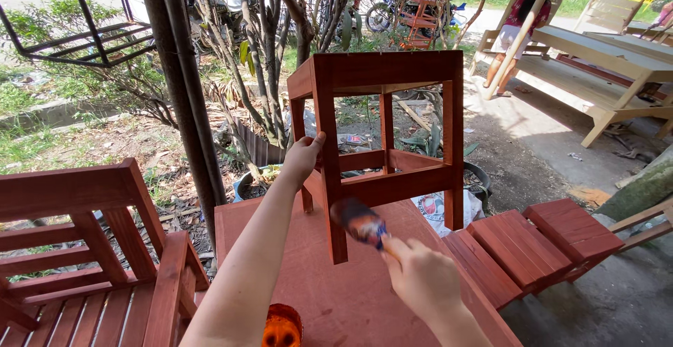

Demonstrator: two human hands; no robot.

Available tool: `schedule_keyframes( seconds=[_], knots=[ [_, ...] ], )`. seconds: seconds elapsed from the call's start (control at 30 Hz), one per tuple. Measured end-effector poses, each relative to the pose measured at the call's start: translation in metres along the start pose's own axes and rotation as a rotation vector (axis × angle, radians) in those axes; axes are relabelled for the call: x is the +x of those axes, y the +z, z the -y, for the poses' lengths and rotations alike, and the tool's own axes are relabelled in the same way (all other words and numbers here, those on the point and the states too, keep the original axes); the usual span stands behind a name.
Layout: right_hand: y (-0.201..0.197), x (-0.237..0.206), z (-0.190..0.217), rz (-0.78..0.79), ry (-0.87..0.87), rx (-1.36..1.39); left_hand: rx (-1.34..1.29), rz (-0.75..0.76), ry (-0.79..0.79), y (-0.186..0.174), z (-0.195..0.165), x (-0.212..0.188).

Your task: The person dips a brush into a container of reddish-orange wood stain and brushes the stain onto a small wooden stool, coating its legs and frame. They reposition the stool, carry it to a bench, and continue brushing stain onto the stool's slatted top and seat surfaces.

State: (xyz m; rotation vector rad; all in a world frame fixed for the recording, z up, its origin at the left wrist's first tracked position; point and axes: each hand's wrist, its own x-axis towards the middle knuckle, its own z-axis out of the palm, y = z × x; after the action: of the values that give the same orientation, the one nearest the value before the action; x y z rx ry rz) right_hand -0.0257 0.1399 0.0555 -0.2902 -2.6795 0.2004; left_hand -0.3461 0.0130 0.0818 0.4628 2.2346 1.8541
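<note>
I see my left hand (303,156) closed on the stool (382,140), which stands near the far edge of the red board (336,298). My right hand (420,277) is wrapped round the brush (359,222). I'd judge long, even strokes down the front leg best, stool steadied.

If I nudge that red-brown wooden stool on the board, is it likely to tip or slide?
The red-brown wooden stool looks rigid, with braced legs, so it probably won't flex. It seems tall and narrow, and the left hand grips a leg, so tipping seems possible. Its glossy surface may be wet and slippery near the paintbrush.
</note>
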Motion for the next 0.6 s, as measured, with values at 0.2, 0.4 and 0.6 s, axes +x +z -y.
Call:
schedule_keyframes(
  seconds=[0.2,0.4,0.6],
  knots=[
    [0.038,0.008,0.016,-0.023,-0.063,-0.036,0.034,-0.03,-0.004,0.0,-0.004,0.001],
    [0.071,-0.053,-0.006,0.264,0.019,0.003,0.035,-0.02,-0.015,0.0,-0.009,-0.003],
    [0.017,-0.036,-0.009,0.158,-0.003,0.04,0.061,-0.018,-0.026,0.0,-0.009,-0.009]
  ],
)
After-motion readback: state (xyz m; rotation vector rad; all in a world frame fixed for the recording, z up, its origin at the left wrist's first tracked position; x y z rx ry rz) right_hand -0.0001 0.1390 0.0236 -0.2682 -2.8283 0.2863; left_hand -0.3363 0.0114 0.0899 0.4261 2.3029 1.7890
